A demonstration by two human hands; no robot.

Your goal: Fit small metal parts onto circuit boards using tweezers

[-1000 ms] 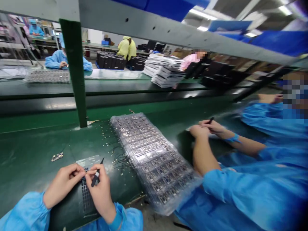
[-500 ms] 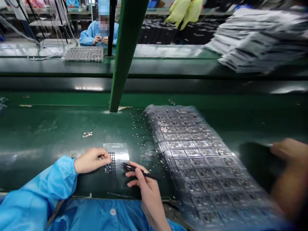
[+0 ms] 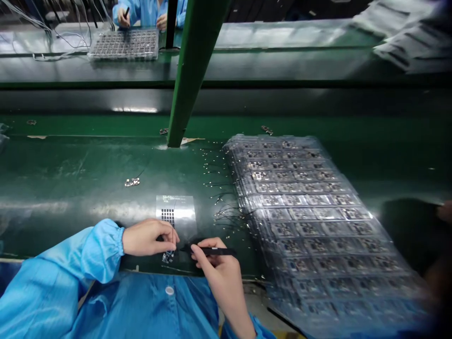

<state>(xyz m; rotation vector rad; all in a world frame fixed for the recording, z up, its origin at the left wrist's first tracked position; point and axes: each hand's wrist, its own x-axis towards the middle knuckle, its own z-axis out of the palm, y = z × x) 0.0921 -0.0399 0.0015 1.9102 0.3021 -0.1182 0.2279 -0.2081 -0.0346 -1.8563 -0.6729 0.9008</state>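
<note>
My left hand [image 3: 150, 237] is closed in a pinch at a small circuit board [image 3: 168, 256], whose thin wire rises past the fingertips; exactly where the fingers grip it is hidden. Black tweezers [image 3: 221, 251] lie in my right hand [image 3: 219, 268], their tips pointing left, close to my left fingertips. Just beyond both hands, a clear sheet [image 3: 183, 214] bearing rows of small black squares [image 3: 167, 215] rests flat on the green work surface. My left hand partly covers its lower left part.
A stack of clear trays [image 3: 303, 214] filled with circuit boards stands to the right, loose wires along its left edge. One loose board [image 3: 132, 182] lies left of the sheet. A green post [image 3: 192, 66] rises ahead. Across the bench, a co-worker's hands [image 3: 123, 18] are near another tray [image 3: 123, 44].
The view has tilted down. My left hand and the circuit board have come nearer the bench's front edge, off the black squares. The tweezer tips now sit closer to my left fingers.
</note>
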